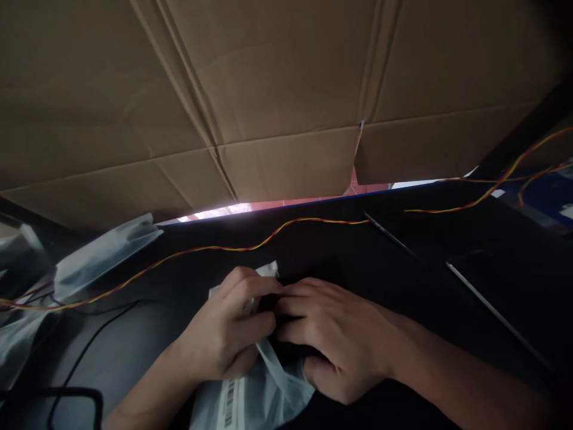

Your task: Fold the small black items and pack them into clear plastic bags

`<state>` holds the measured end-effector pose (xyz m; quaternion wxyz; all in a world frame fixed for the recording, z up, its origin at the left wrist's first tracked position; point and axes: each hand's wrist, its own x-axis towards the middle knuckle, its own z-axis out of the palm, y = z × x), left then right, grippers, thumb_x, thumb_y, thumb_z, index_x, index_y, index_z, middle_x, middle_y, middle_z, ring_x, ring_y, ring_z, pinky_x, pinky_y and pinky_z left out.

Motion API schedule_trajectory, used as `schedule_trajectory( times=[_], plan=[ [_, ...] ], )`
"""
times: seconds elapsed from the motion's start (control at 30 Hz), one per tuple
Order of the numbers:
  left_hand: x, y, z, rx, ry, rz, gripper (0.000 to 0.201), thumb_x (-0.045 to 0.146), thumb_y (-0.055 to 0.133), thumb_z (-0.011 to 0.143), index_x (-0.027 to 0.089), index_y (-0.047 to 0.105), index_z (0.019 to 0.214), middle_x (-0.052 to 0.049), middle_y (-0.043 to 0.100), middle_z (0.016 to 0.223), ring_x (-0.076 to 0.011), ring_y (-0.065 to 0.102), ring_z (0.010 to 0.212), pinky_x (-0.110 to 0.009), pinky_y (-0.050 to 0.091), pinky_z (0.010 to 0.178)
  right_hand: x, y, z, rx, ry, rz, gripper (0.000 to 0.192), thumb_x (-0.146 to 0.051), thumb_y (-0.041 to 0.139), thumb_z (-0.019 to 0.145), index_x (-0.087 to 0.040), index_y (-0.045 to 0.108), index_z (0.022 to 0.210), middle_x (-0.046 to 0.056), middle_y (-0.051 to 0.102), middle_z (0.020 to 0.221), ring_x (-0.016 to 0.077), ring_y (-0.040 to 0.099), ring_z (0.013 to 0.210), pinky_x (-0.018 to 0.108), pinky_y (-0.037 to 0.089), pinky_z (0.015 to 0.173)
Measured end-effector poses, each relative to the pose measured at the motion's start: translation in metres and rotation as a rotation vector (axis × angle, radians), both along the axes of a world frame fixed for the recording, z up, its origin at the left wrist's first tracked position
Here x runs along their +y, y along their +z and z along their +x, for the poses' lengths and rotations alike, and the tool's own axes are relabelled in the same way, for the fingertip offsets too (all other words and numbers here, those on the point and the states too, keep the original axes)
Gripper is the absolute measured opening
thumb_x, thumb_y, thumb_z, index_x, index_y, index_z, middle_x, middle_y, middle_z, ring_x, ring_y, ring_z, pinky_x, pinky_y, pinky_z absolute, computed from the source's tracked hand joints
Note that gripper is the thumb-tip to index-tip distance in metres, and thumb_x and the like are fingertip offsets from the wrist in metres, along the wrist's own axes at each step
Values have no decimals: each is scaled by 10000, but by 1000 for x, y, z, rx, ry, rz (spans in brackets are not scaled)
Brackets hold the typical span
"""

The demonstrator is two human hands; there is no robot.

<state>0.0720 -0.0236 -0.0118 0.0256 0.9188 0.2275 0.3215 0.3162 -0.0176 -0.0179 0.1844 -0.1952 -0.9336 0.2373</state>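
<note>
1. Left hand (228, 334) curled tight around the upper edge of a clear plastic bag (264, 394), fingers folded shut on the film.
2. Right hand (333, 340) pressed against the left, fingers closed over a dark item (290, 352) at the bag's mouth (too dim to identify).
3. Bag low in the middle, on a dark table (403, 280), barcode label (230, 403) facing up.
4. Behind: a red-yellow wire (277, 230) across the table, a cardboard wall (268, 89), another plastic bag (102, 251) far left.

A creased brown cardboard sheet (277, 89) fills the upper view, leaning over a dark tabletop (403, 269), with bright light showing through the narrow gap (233, 209) beneath the cardboard's lower edge.
</note>
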Motion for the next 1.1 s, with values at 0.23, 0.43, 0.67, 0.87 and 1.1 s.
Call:
schedule_trajectory(
  times=[0.23, 0.43, 0.67, 0.87, 1.1],
  plan=[
    [-7, 0, -4, -35, -65, -71, 278, -6, 526, 919, 222, 661, 1003, -88, 694, 1102, -240, 641, 988, -417, 616, 850, -15, 4, -8, -48, 14, -2, 233, -308, 678, 962, -178, 744, 1144, 92, 802, 1184, 299, 673, 1190, 475, 522, 1089],
    [-9, 2, 5, -1, -102, -81, 308, 6, 508, 960, 201, 660, 1143, -84, 734, 1078, -224, 679, 964, -386, 621, 864, -26, -19, -24, 2, 174, 60, 275, -384, 597, 1078, -185, 784, 1048, 67, 845, 1047, 237, 724, 1125, 385, 480, 1176],
    [5, 7, -10, 208, 36, -326, 637, 530, 601, 1070, 170, 492, 1584, -193, 645, 1475, -357, 640, 1318, -524, 558, 1096, -24, -21, -21, 44, -117, 61, 332, -323, 604, 1033, -92, 765, 1209, 190, 793, 1283, 316, 683, 1299, 460, 420, 1254],
    [11, -12, -25, 383, -7, -580, 1297, 899, 731, 790, 312, 127, 1776, -196, 337, 1790, -480, 322, 1645, -806, 149, 1316, -17, -17, -17, -77, 154, 75, 313, -350, 611, 1005, -148, 779, 836, 98, 798, 820, 255, 728, 795, 412, 582, 928],
    [7, -15, -9, 311, -1, -600, 1284, 892, 744, 780, 317, 164, 1772, -175, 338, 1793, -478, 281, 1660, -811, 136, 1319, -32, -42, -39, 215, -119, -51, 327, -391, 570, 1052, -156, 760, 1179, 126, 825, 1154, 287, 751, 1081, 430, 545, 1052]
  ],
)
